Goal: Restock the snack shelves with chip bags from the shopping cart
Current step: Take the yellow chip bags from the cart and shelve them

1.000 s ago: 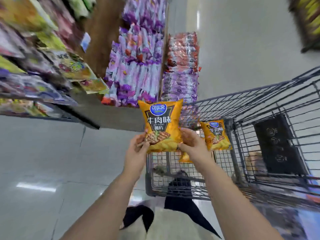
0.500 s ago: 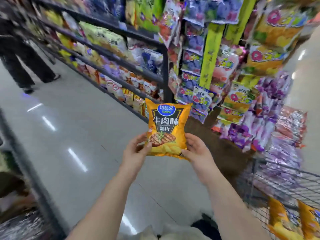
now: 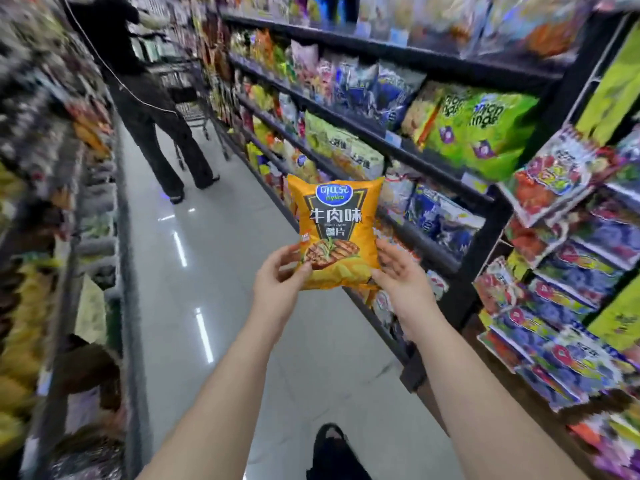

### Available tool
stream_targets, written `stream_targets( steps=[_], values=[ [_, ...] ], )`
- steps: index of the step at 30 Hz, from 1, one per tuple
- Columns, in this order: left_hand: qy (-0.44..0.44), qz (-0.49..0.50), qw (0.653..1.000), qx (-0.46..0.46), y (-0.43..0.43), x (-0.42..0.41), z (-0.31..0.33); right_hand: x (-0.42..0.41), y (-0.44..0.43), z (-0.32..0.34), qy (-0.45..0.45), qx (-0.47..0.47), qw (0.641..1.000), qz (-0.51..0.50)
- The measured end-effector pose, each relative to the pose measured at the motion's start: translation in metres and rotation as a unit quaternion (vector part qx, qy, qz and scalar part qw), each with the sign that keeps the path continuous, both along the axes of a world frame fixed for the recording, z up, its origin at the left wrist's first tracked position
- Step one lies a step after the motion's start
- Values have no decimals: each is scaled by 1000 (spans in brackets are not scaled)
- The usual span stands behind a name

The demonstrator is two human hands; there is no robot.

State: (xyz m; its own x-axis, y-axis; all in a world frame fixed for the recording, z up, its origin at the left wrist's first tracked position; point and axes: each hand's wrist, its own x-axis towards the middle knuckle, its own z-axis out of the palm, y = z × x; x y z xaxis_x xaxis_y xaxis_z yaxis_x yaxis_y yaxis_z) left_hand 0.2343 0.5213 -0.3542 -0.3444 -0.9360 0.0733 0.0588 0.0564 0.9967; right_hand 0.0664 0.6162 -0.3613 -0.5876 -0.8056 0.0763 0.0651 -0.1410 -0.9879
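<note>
An orange chip bag (image 3: 335,223) with a blue logo and a grilled-meat picture stands upright in front of me, held from both sides. My left hand (image 3: 277,277) pinches its lower left corner with thumb on the front. My right hand (image 3: 398,271) holds the lower right edge, fingers behind the bag. The black snack shelves (image 3: 408,154) full of bags run along the right, just beyond the bag. The shopping cart is out of view.
A person in black (image 3: 152,109) stands up the aisle with another cart (image 3: 187,95). Shelves line the left side (image 3: 69,237). An end rack of hanging snack packs (image 3: 568,271) is close on my right. Grey tiled floor (image 3: 207,289) runs between.
My view has swung from the cart to the aisle and snack shelves. Both hands keep hold of the orange bag, which now sits closer to the right-hand shelves.
</note>
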Motion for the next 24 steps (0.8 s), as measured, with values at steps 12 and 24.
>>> stream_targets(
  steps=[12, 24],
  values=[
    [37, 90, 991, -89, -298, -74, 116, -85, -333, 109, 118, -79, 989, 47],
    [25, 32, 990, -132, -589, -120, 152, -114, -587, 155, 131, -85, 987, -38]
  ],
)
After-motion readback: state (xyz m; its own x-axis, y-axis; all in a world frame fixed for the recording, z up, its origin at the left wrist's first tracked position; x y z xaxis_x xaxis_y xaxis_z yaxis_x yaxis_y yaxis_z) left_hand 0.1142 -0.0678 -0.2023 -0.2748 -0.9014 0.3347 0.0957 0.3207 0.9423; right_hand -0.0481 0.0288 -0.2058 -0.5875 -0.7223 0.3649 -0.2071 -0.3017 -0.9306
